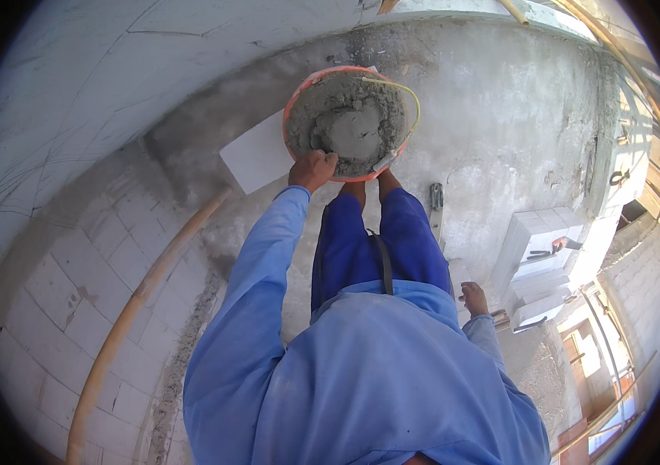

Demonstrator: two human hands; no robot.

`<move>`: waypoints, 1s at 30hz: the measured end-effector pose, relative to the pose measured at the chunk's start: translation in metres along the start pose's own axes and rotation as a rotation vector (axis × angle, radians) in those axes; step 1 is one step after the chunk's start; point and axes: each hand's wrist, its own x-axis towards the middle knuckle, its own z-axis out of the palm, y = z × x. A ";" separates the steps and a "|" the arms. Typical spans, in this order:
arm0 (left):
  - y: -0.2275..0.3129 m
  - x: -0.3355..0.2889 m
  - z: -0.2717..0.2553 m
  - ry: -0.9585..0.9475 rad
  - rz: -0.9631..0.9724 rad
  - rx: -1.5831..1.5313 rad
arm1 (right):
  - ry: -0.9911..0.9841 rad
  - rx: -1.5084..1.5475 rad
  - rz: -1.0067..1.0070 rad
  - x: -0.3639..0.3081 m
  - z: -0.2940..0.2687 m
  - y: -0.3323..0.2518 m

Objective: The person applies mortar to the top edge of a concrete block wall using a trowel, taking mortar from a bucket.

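Observation:
An orange-red bucket (291, 105) stands in front of my feet, filled with grey wet mortar (355, 128). Its yellow wire handle (417, 108) lies over to the right side, with a grey grip near the rim. My left hand (313, 170) is closed at the bucket's near left rim. Whatever sits inside its curled fingers is hidden; it could be the rim or a tool's handle. Down at my right side hangs my right hand (472, 299), away from the bucket, with loosely bent fingers and nothing visible in them.
A white block (256, 155) lies left of the bucket. At the right is a stack of white blocks (539, 244) with a red-and-black tool (566, 245) on it. A dark tool (436, 195) lies nearer my legs. A wooden pole (125, 322) slants along the left block wall (59, 341).

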 end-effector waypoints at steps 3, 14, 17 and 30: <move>-0.045 -0.005 0.012 -0.032 0.173 0.048 | 0.106 0.056 0.017 0.004 -0.020 -0.020; -0.019 -0.046 -0.003 0.423 0.099 0.055 | 0.104 0.065 -0.248 0.051 -0.032 -0.073; -0.008 -0.089 -0.036 0.388 0.099 0.006 | 0.112 0.085 -0.250 0.057 -0.032 -0.070; -0.040 -0.032 -0.046 0.002 0.012 0.222 | 0.201 0.210 -0.127 0.030 0.013 -0.007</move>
